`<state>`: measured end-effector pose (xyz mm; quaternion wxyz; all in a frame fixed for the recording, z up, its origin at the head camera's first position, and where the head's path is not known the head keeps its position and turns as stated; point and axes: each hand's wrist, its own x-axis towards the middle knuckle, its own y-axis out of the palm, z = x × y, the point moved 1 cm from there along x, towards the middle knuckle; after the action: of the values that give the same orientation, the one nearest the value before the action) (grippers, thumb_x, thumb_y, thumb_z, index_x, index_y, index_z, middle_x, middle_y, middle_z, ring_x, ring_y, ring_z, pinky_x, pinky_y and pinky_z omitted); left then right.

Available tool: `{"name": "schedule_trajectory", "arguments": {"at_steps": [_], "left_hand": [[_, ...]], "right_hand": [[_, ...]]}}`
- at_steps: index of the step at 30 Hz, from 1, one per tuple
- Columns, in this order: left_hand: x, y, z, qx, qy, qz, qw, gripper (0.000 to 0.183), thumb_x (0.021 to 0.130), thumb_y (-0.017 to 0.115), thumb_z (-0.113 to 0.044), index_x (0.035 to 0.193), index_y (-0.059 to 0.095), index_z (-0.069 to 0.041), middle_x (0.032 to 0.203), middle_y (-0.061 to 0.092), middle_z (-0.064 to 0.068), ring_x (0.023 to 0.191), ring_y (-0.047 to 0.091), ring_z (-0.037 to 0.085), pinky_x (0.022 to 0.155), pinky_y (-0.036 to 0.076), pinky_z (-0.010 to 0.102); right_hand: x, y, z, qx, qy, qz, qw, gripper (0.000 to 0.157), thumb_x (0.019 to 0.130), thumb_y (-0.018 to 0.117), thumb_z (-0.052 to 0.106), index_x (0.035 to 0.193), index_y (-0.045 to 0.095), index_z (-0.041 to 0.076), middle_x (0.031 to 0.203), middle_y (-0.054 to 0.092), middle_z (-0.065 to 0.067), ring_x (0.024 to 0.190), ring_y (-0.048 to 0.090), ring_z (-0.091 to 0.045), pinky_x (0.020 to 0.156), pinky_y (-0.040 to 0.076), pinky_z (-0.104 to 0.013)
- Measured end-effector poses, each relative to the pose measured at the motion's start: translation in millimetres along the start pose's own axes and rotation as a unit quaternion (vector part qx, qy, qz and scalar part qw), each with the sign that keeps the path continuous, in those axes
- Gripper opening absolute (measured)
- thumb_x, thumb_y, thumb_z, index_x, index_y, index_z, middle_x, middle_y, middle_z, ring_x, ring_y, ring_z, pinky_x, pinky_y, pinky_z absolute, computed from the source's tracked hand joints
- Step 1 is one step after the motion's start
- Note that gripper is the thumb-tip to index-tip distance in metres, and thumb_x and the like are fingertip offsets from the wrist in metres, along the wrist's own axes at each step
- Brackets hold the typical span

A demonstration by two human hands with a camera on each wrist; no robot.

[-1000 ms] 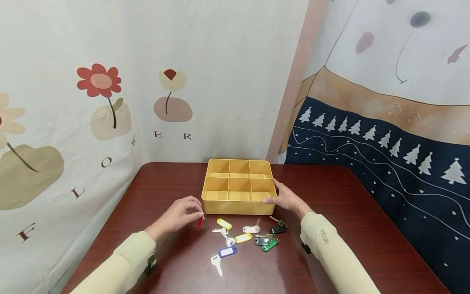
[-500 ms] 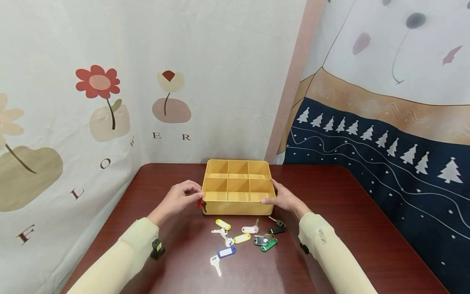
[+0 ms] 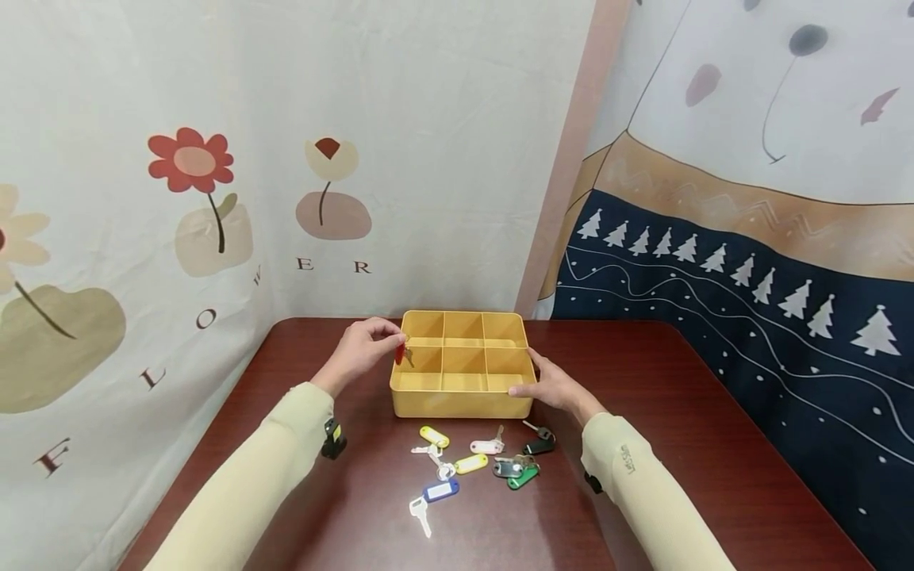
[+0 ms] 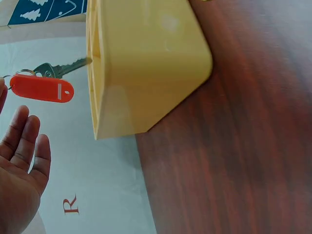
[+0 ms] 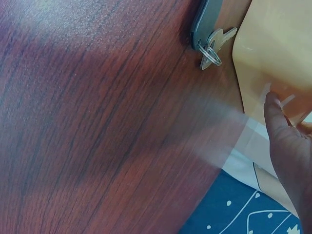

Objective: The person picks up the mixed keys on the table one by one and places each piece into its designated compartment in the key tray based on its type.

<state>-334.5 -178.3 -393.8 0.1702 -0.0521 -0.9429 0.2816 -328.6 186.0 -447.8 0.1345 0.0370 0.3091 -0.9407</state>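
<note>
My left hand [image 3: 362, 349] pinches a key ring at the left rim of the yellow divided box [image 3: 462, 404]. From the ring hang a red key tag [image 4: 43, 88] and a metal key [image 4: 54, 70]. In the head view, they overlap the front left compartment near its back divider. The left wrist view shows the three other fingers [image 4: 21, 127] held apart from the tag. At the box's front right corner, my right hand [image 3: 558, 388] grips the wall, thumb on the front rim and fingers along the right side.
In front of the box lie several tagged keys, among them a yellow tag [image 3: 471, 463], a blue tag [image 3: 442, 490], a green tag [image 3: 525, 477] and a white tag [image 3: 488, 446]. A black-tagged key [image 3: 539, 446] lies near the right hand. Printed cloth [image 3: 457, 159] hangs behind the table [image 3: 643, 476].
My left hand has lifted the red-tagged key from beside the box's front left corner up and back to its left rim. The right hand stays at the box's corner.
</note>
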Motion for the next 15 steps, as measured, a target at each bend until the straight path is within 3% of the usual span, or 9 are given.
{"name": "schedule_trajectory", "arguments": {"at_steps": [15], "left_hand": [[55.9, 5.1, -3.8, -0.042, -0.038, -0.003, 0.9984, 0.026, 0.097, 0.066, -0.026, 0.106, 0.072, -0.003, 0.108, 0.069, 0.013, 0.104, 0.059, 0.027, 0.094, 0.044, 0.044]], "right_hand": [[1.2, -0.9, -0.2, 0.0, 0.011, -0.004, 1.0, 0.099, 0.084, 0.081, 0.031, 0.159, 0.019, 0.013, 0.158, 0.03, -0.016, 0.139, 0.034, -0.033, 0.113, 0.022, -0.06]]}}
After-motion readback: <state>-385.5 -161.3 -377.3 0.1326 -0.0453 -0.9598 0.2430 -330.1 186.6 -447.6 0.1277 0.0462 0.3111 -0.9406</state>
